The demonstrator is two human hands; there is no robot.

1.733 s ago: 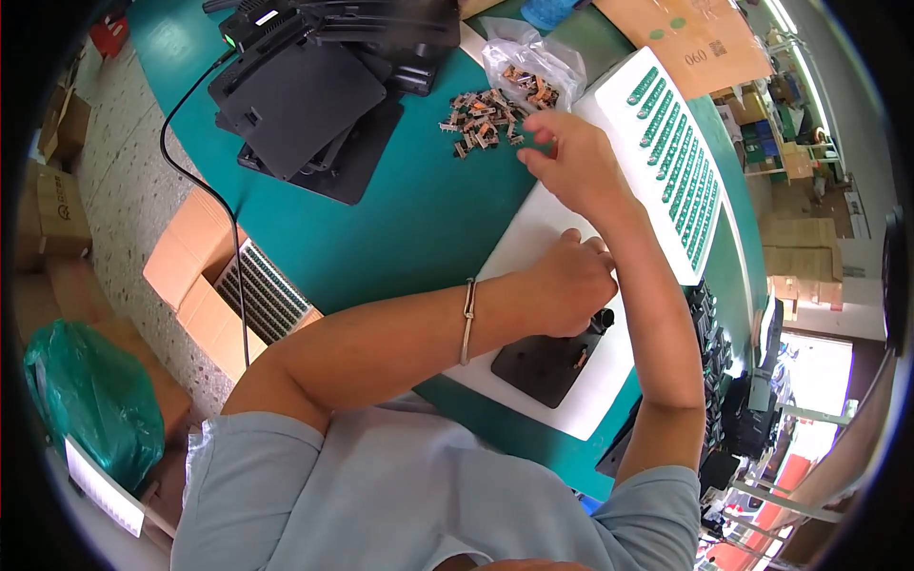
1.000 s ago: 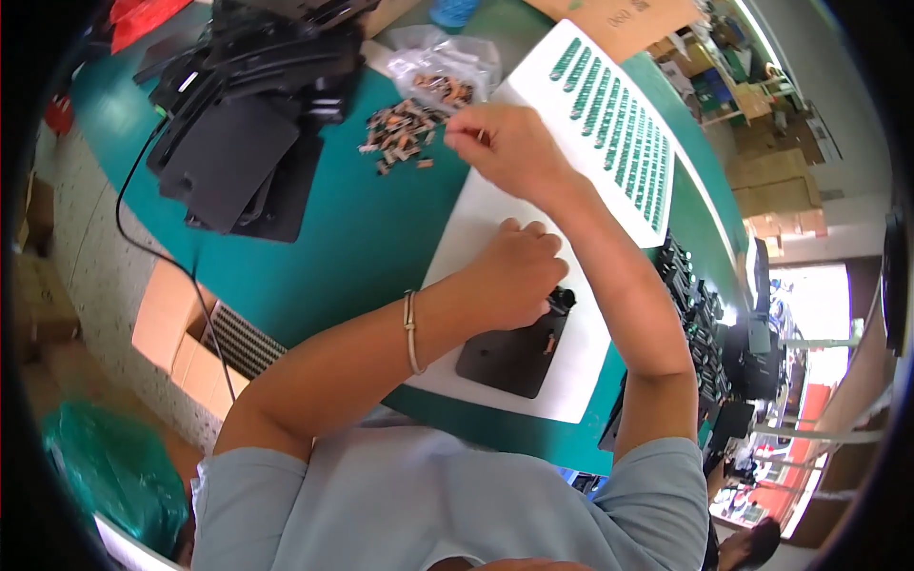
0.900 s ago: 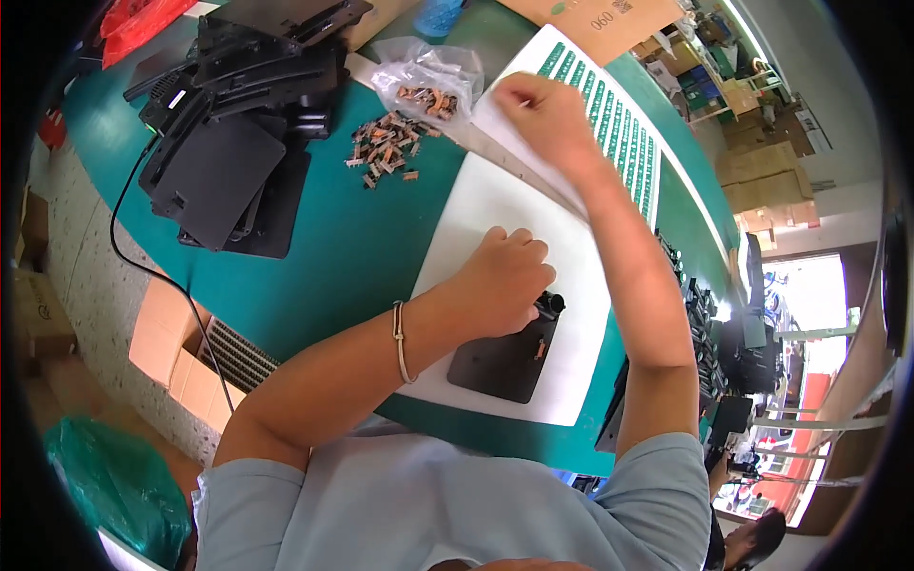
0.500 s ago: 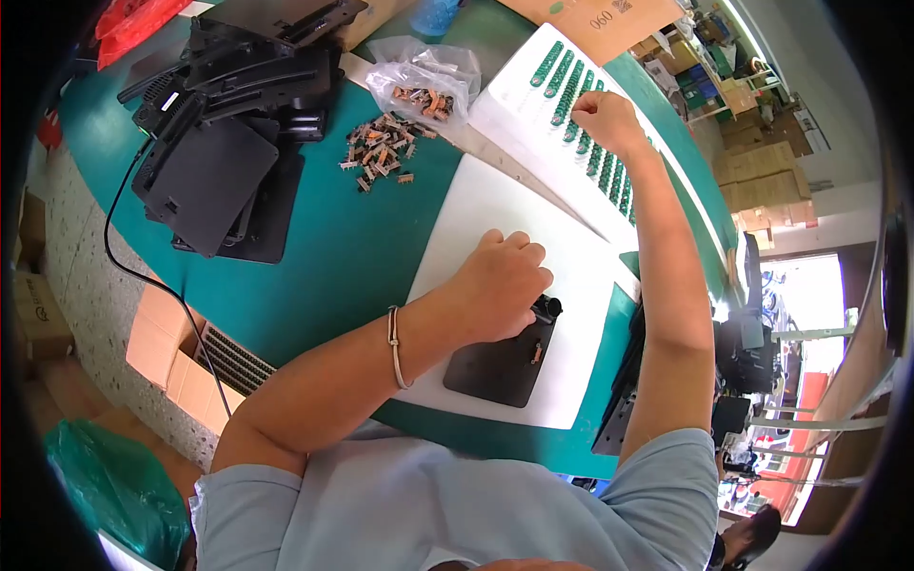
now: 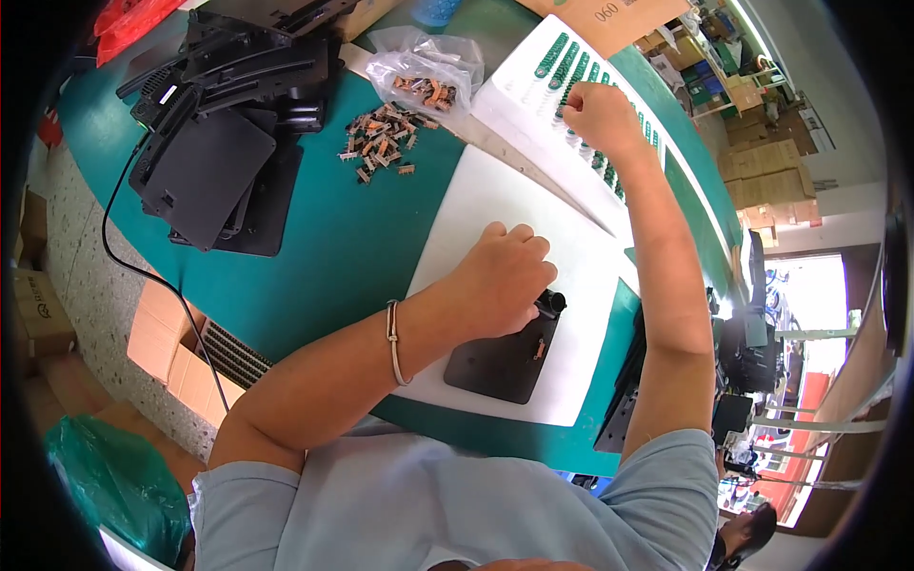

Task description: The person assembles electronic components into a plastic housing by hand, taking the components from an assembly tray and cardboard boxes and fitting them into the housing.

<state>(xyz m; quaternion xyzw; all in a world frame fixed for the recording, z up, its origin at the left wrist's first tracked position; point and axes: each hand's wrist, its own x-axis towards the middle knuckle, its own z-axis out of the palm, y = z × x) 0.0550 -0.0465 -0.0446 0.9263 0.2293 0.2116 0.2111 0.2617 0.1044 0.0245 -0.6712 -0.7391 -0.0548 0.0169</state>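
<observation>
My left hand (image 5: 503,281) is curled closed over the upper part of a black plastic part (image 5: 495,369), which lies on a white foam sheet (image 5: 581,257). A short black cylinder (image 5: 551,303) sticks out beside my fingers. On the flat area of the part sits a small orange-brown component (image 5: 540,348). My right hand (image 5: 604,118) reaches out over a white foam tray (image 5: 500,100) holding rows of small green pieces (image 5: 566,71). Its fingers are pinched together at one of the rows. What lies between the fingertips is hidden.
Black plastic parts (image 5: 214,176) are stacked at the far left, with a black cable (image 5: 116,255) hanging off the edge. Loose small components (image 5: 381,138) lie in a pile beside a clear plastic bag (image 5: 419,71) of more. A cardboard box (image 5: 595,19) stands behind the tray.
My right hand has shifted slightly left along the rows of green pieces, its fingers now lower into the tray. My left hand stays on the black plastic part.
</observation>
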